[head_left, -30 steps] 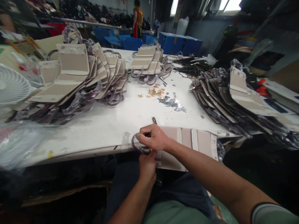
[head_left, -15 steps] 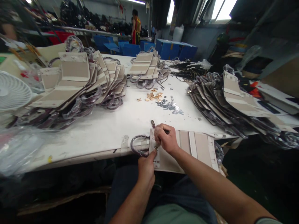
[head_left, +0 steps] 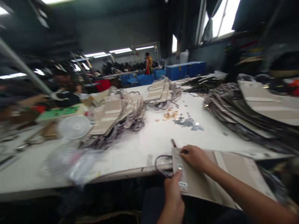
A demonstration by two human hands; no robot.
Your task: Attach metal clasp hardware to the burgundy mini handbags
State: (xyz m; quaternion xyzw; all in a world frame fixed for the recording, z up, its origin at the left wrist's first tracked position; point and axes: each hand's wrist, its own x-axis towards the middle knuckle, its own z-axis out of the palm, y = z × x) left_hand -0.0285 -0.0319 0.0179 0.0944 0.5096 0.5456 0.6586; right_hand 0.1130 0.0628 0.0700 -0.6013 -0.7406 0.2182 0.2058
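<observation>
A flat beige-lined bag panel [head_left: 201, 183] lies at the table's front edge, partly overhanging it. Its dark, plastic-wrapped handle [head_left: 161, 162] loops out to the left, and a short dark strap [head_left: 173, 143] with metal bits sticks out at the top. My left hand [head_left: 174, 189] grips the panel's near-left border, thumb on top beside a small metal plate [head_left: 180, 167]. Resting on the panel's upper left, my right hand [head_left: 193, 157] is closed, its fingers curled around something dark that I cannot make out.
Gold fittings [head_left: 170, 115] and grey metal plates [head_left: 188, 123] lie scattered mid-table. Stacked bag panels stand at left [head_left: 109, 115], back [head_left: 158, 91] and right [head_left: 233, 109]. A white fan [head_left: 74, 127] and clear plastic bags [head_left: 81, 166] are at left. A person [head_left: 148, 63] stands far back.
My view has swung left and up, so the table scene sits further right and lower. The right hand has shifted from the metal plate toward the panel's upper border; the left keeps its grip.
</observation>
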